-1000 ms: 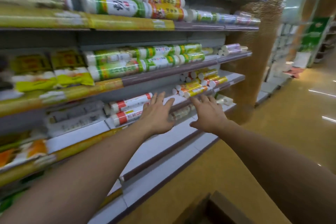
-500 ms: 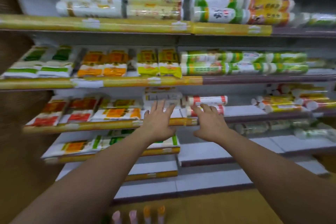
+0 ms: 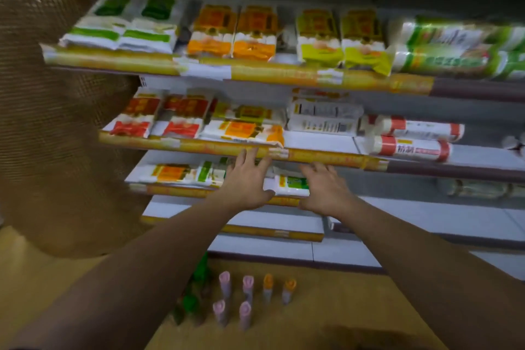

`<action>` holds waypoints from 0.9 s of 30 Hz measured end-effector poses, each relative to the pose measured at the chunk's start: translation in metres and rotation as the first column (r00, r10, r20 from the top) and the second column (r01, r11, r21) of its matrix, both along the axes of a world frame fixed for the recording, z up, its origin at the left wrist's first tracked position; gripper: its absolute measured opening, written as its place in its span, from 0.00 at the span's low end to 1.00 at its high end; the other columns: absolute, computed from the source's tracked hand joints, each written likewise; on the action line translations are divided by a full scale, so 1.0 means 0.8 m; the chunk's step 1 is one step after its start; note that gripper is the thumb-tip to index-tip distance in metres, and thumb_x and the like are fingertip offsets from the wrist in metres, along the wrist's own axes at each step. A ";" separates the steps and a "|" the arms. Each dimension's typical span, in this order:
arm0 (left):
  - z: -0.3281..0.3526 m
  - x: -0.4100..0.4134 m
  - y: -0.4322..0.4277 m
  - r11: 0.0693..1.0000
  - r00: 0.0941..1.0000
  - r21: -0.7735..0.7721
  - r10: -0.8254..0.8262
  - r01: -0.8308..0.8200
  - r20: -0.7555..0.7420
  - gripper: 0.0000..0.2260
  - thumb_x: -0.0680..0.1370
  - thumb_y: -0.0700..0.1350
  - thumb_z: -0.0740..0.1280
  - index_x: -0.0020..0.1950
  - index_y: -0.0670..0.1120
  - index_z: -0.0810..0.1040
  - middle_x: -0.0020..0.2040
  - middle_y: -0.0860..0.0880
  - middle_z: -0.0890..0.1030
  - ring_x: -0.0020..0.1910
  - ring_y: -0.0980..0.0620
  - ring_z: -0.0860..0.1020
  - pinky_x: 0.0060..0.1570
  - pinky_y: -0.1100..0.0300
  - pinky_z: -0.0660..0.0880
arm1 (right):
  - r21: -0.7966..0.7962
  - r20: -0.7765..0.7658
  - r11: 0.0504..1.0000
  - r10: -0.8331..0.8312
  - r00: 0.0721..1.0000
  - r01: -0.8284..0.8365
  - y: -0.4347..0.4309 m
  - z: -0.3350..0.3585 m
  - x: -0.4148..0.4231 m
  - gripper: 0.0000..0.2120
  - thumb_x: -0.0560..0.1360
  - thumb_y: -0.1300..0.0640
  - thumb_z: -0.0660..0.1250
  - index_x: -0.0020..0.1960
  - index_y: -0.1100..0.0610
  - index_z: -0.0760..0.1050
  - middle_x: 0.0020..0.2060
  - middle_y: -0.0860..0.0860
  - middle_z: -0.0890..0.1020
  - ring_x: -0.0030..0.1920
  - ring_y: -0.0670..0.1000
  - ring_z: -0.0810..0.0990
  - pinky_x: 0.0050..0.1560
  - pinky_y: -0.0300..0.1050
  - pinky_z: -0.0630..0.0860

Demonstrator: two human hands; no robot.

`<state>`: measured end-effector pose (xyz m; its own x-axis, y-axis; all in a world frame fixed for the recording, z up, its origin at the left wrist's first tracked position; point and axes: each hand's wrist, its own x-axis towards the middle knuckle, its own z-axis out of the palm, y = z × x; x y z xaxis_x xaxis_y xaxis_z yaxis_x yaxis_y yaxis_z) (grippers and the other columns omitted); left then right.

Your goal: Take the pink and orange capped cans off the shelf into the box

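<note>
Centre of the frame: the left hand (image 3: 246,182) and the right hand (image 3: 326,190) are reaching side by side toward a white packet with a green label (image 3: 289,185), which is lying at the front of the lower shelf (image 3: 181,192), just between the two hands. Both hands are showing straight, spread fingers and are grasping nothing; the left fingertips are lying over the yellow price rail (image 3: 318,157) of the shelf above, though contact cannot be told through the blur. To lift the packet well, the hands would probably be closing on its two short ends together, keeping it level so that the soft wrapper is not sagging. Upper half of the frame: flat noodle packets (image 3: 238,129) and red-banded rolls (image 3: 409,148) are lying on grey tiered shelves. Left of the frame: a brown mesh end panel (image 3: 56,111) is bordering the unit. Bottom centre: pink and orange capped tubes (image 3: 247,301) are standing upright over the yellowish floor (image 3: 34,273).
</note>
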<state>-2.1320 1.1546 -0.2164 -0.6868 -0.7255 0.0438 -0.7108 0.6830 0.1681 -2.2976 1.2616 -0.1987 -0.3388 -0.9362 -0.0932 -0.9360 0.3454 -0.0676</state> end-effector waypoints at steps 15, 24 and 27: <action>-0.272 -0.047 -0.087 0.912 0.975 0.396 -0.172 0.104 0.140 0.33 0.75 0.56 0.70 0.78 0.50 0.63 0.76 0.43 0.61 0.73 0.39 0.62 0.66 0.42 0.70 | 0.405 0.184 0.908 -0.197 0.963 0.108 -0.078 -0.268 -0.050 0.47 0.70 0.46 0.76 0.81 0.47 0.53 0.78 0.55 0.59 0.75 0.63 0.60 0.68 0.59 0.69; -0.563 -0.103 -0.069 0.846 0.977 0.530 -0.054 -0.065 0.206 0.36 0.71 0.57 0.74 0.75 0.48 0.69 0.74 0.39 0.66 0.73 0.36 0.64 0.66 0.39 0.70 | 0.501 0.269 0.864 -0.201 0.942 0.041 -0.075 -0.546 -0.115 0.43 0.72 0.46 0.76 0.79 0.50 0.57 0.76 0.57 0.62 0.73 0.63 0.63 0.67 0.61 0.69; -0.642 -0.114 -0.067 0.857 0.975 0.508 -0.027 -0.090 0.220 0.36 0.71 0.54 0.76 0.76 0.50 0.67 0.76 0.42 0.63 0.74 0.38 0.61 0.68 0.41 0.68 | 0.521 0.285 0.853 -0.202 0.937 0.026 -0.079 -0.632 -0.129 0.42 0.73 0.47 0.75 0.79 0.51 0.57 0.76 0.57 0.61 0.72 0.63 0.64 0.65 0.60 0.70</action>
<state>-2.2232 1.1008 -0.7299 -0.6131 -0.6252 -0.4830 -0.7888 0.5178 0.3311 -2.4012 1.1981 -0.7046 -0.3094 -0.6856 -0.6589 -0.8445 0.5166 -0.1410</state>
